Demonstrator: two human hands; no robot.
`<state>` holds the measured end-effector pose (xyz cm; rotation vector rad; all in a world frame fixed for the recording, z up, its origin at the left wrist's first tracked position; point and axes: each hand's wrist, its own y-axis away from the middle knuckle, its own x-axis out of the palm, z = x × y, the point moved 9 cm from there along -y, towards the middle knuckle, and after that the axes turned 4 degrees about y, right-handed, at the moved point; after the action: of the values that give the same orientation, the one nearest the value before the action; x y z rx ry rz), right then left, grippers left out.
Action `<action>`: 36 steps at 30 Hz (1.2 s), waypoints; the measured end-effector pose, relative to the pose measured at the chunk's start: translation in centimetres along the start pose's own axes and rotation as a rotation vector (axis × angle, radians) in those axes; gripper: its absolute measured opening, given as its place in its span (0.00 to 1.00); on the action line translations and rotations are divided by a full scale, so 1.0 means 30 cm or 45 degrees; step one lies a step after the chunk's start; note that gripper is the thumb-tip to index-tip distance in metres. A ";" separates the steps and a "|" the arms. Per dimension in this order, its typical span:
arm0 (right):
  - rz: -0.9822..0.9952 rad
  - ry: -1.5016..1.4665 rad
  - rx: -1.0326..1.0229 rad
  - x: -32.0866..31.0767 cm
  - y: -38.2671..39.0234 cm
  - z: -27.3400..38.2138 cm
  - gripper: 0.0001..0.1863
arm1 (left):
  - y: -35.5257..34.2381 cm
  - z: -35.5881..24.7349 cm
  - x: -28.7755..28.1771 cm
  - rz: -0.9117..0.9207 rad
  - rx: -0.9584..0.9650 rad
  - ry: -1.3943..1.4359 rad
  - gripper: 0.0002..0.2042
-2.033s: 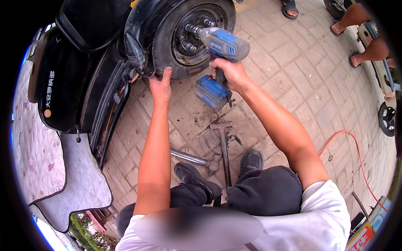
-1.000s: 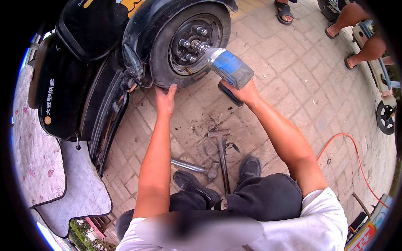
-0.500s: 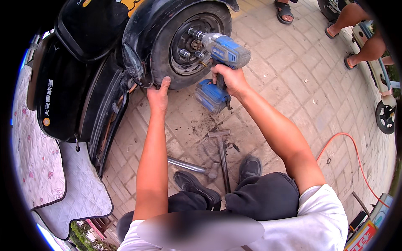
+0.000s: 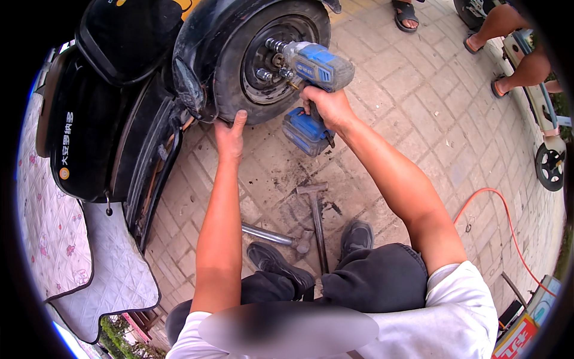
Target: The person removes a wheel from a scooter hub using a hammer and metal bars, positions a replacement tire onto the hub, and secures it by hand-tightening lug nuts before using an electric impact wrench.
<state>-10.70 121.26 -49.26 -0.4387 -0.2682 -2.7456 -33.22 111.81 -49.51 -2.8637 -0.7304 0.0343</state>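
My right hand (image 4: 327, 109) is wrapped round the handle of a blue and grey cordless impact wrench (image 4: 315, 66). The socket on its nose reaches the upper part of the wheel hub; whether it sits on a nut or stud is too small to tell. Blue too is the battery (image 4: 305, 130) below the grip. At the lower edge of the wheel's black tyre (image 4: 230, 90), my left hand (image 4: 229, 139) grips with its thumb on the outer side; its fingers are hidden beneath. Bright metal nuts or studs (image 4: 263, 74) stand out from the dark hub.
Between my shoes lie two hammers, one upright in view (image 4: 317, 221) and one slanting (image 4: 272, 235). The black vehicle body (image 4: 89, 131) fills the left, with a quilted cover (image 4: 119, 269) below. An orange hose (image 4: 508, 209) curves at right, near a scooter wheel (image 4: 549, 167) and bystanders' feet (image 4: 406, 17).
The impact wrench and my right hand have shifted slightly up and to the left. My left hand stays at the tyre's lower edge.
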 end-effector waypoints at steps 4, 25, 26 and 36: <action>0.028 -0.004 0.024 0.007 0.005 0.009 0.04 | -0.011 0.029 -0.016 0.010 0.021 0.010 0.42; -0.068 -0.086 -0.023 -0.137 0.047 -0.012 0.11 | 0.013 0.039 -0.051 -0.092 0.082 -0.066 0.45; -0.033 -0.083 -0.030 -0.121 0.033 -0.009 0.11 | 0.004 0.021 -0.039 -0.065 0.056 -0.066 0.44; 0.150 -0.573 0.339 -0.009 0.021 -0.027 0.11 | 0.016 0.076 -0.018 0.044 -0.151 -0.051 0.42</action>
<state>-10.43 120.57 -50.02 -0.9585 -0.6853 -2.4204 -33.62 111.54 -51.85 -2.9969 -0.7131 0.0550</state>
